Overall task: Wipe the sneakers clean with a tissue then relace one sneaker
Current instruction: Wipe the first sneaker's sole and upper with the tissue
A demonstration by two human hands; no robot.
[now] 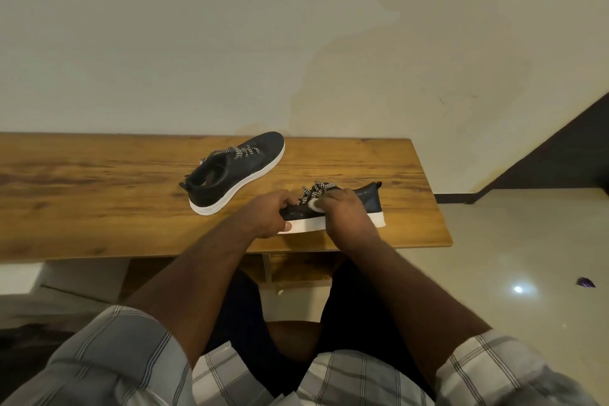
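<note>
Head view puts both of your hands on the near sneaker [369, 199], which lies along the front edge of the wooden table [99, 208], heel to your right, white sole facing you. Your left hand [271, 215] grips its toe end — fingers curled over the top, thumb pressed against the sole. Your right hand [346, 208] is closed around a white tissue [315, 205], fingers bunched together, pressing it onto the dark upper just below the black-and-white laces [313, 191]. How much of the tissue your fingers cover you cannot tell — only a small patch shows. The second sneaker [235, 171] stands upright farther back on the table, left of the first and well apart from it, toe pointing toward the wall [296, 26].
</note>
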